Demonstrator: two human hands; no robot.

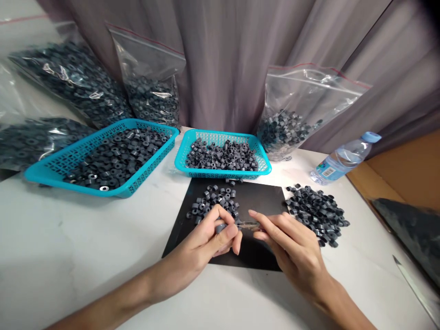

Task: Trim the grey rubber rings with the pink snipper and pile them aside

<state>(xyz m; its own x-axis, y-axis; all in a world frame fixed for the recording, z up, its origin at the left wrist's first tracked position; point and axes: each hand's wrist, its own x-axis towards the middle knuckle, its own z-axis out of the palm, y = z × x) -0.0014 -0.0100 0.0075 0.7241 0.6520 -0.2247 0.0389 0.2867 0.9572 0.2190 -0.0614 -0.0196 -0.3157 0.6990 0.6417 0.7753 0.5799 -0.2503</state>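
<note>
Over the black mat (237, 256), my left hand (206, 240) is closed, pinching a small dark grey ring (221, 227) between thumb and fingers. My right hand (297, 245) grips a thin, shiny pointed tool (248, 225), its exact kind unclear. The tool's tip reaches to the fingertips of my left hand; whether it touches the ring is hidden. Just beyond my left hand lies a loose pile of grey rings (215, 197) on the mat. To the right of my right hand is another heap of dark rings (318, 213).
Two turquoise baskets, a larger one (125, 190) at left and a smaller one (223, 173) in the middle, hold many rings. Clear bags (151, 94) of rings stand behind them, with another bag (288, 123) at back right. A water bottle (345, 158) leans beside a cardboard box (412, 167).
</note>
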